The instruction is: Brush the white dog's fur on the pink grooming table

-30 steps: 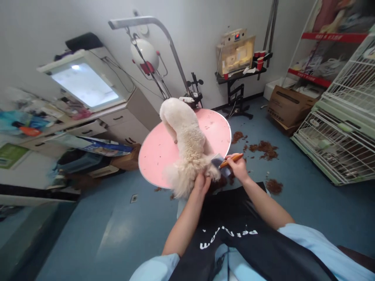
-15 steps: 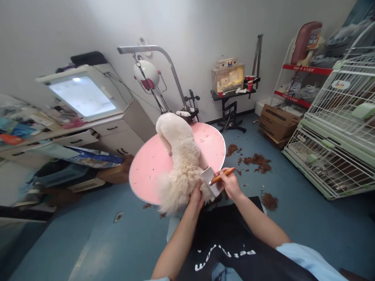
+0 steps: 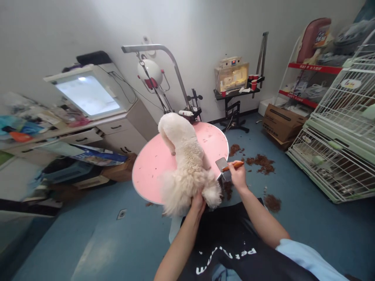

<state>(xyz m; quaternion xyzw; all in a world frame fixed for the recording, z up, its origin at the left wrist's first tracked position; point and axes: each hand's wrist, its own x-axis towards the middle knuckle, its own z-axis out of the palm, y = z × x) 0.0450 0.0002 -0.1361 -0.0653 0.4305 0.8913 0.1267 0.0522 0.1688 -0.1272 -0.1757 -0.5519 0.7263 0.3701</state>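
Observation:
A white, fluffy dog (image 3: 187,152) is on a round pink grooming table (image 3: 148,168). Its back is clipped short, while the hair at the end nearest me is long and loose. My left hand (image 3: 198,203) is closed around a leg at this near end, and fur hides most of its fingers. To the right, my right hand (image 3: 238,177) grips the orange-brown handle of a slicker brush (image 3: 222,164). The brush's flat rectangular head is in the air over the table's right edge, apart from the dog's fur.
A metal grooming arm (image 3: 175,66) rises behind the dog, with straps hanging from it. Brown hair clumps (image 3: 262,163) lie on the blue floor. Wire cages (image 3: 328,164) and a cardboard box (image 3: 283,123) stand at right; a drawer cabinet (image 3: 117,127) is at left.
The brush has moved right and slightly up, away from the dog's leg, along with my right hand. My left hand keeps its hold. The whole view has shifted slightly.

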